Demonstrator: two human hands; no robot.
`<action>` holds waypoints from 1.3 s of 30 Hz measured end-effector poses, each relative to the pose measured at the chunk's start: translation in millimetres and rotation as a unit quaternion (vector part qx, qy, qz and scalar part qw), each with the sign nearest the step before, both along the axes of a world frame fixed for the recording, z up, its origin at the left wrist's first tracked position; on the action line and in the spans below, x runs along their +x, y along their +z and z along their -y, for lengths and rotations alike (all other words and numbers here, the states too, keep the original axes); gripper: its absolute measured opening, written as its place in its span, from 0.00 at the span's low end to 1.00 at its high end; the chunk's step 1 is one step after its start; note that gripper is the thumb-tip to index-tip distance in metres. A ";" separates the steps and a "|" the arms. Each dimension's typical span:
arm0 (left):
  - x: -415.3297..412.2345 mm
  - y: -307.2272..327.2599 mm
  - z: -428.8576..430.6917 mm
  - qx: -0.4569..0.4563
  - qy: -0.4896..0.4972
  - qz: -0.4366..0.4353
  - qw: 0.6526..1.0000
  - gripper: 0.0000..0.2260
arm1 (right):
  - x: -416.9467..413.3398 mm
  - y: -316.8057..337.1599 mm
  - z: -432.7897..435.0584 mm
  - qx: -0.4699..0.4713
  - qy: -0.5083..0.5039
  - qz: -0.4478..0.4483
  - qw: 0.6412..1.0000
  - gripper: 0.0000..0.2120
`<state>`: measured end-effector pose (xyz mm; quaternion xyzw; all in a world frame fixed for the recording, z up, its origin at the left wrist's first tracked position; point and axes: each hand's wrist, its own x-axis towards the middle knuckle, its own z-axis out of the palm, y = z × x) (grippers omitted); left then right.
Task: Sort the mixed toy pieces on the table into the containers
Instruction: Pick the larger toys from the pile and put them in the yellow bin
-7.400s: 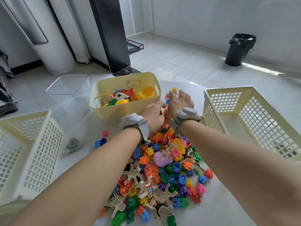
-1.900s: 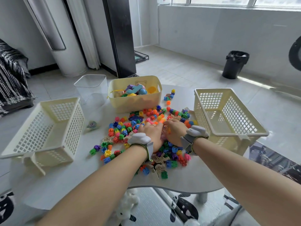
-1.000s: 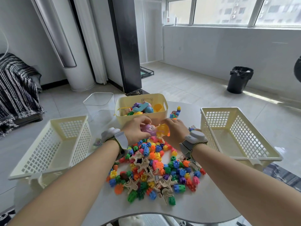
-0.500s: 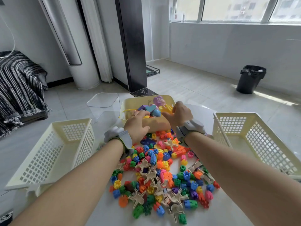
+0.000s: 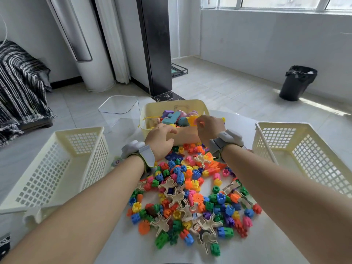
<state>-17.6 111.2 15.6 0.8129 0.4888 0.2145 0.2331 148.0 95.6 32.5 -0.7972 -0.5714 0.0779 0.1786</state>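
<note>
A pile of small coloured interlocking blocks and beige wooden figures [image 5: 190, 197] covers the white table [image 5: 270, 244]. Behind it stands a solid yellow bin [image 5: 187, 135] holding bigger toys, among them a teal piece [image 5: 172, 117] and a purple toy [image 5: 192, 113]. My left hand [image 5: 161, 140] hovers at the bin's front rim, fingers relaxed and empty. My right hand [image 5: 208, 128] is over the bin's right part, its curled fingertips pinching a yellow gear [image 5: 191, 121]. An empty lattice basket [image 5: 57, 164] stands on the left, and another lattice basket [image 5: 304, 149] on the right.
A clear plastic container [image 5: 118, 108] sits behind the left basket. A black waste bin [image 5: 297, 82] stands on the floor at far right. A dark pillar [image 5: 156, 44] rises behind the table. A striped blanket [image 5: 19, 82] lies at far left.
The purple toy that both hands carried above the bin now lies inside it. My left hand has drawn back to the bin's front rim; my right hand stays at the yellow gear.
</note>
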 end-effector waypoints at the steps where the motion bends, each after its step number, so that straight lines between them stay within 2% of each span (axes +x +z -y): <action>1: -0.3 -1.0 0.7 0.000 0.001 -0.005 1.000 0.13 | -0.2 -1.4 3.1 0.002 0.009 -0.018 1.000 0.17; 4: -1.6 -3.7 7.2 -0.004 0.001 -0.019 1.000 0.13 | -1.6 -6.2 13.5 -0.018 0.045 -0.049 0.998 0.21; 7: -3.1 -4.8 12.3 -0.006 -0.002 -0.024 1.000 0.14 | -5.4 -10.1 15.0 -0.048 0.052 -0.008 0.997 0.22; 9: -4.0 -5.0 15.3 -0.012 -0.007 -0.029 0.999 0.14 | -6.8 -14.2 17.1 -0.031 0.060 0.020 0.997 0.21; 13: -2.5 -10.4 23.3 -0.037 -0.037 -0.039 0.998 0.13 | -7.1 -30.5 24.7 -0.057 0.066 0.018 0.996 0.18; 17: -0.7 -24.0 30.7 -0.054 -0.043 -0.060 0.996 0.14 | -5.1 -54.9 45.5 -0.013 0.074 0.043 0.996 0.15; 20: 2.1 -35.2 35.6 -0.072 -0.051 -0.077 0.993 0.15 | 0.6 -74.8 58.2 -0.059 0.051 0.062 0.995 0.17; 22: 3.5 -40.9 37.8 -0.073 -0.056 -0.102 0.990 0.18 | 1.6 -86.0 63.6 -0.075 0.017 0.050 0.996 0.22; 25: 5.5 -48.9 40.6 -0.052 -0.085 -0.191 0.977 0.25 | -1.5 -95.3 70.5 -0.123 0.000 0.035 0.992 0.27; 28: 6.6 -57.8 41.5 -0.084 -0.109 -0.244 0.960 0.30 | -8.1 -94.1 74.2 -0.115 0.034 0.038 0.992 0.21; 30: 8.4 -61.7 39.4 -0.092 -0.105 -0.236 0.962 0.27 | -12.8 -89.3 74.7 -0.095 0.082 0.012 0.992 0.18; 32: 9.5 -60.5 38.3 -0.085 -0.095 -0.206 0.970 0.24 | -16.1 -80.0 76.6 -0.076 0.120 -0.033 0.989 0.21; 36: 4.0 -51.5 36.7 -0.084 -0.052 -0.134 0.986 0.21 | -6.9 -54.1 84.9 -0.063 0.090 -0.068 0.992 0.31; 39: -5.6 -47.8 36.2 -0.078 -0.036 -0.109 0.990 0.20 | 4.6 -49.3 92.1 -0.073 0.093 -0.060 0.991 0.28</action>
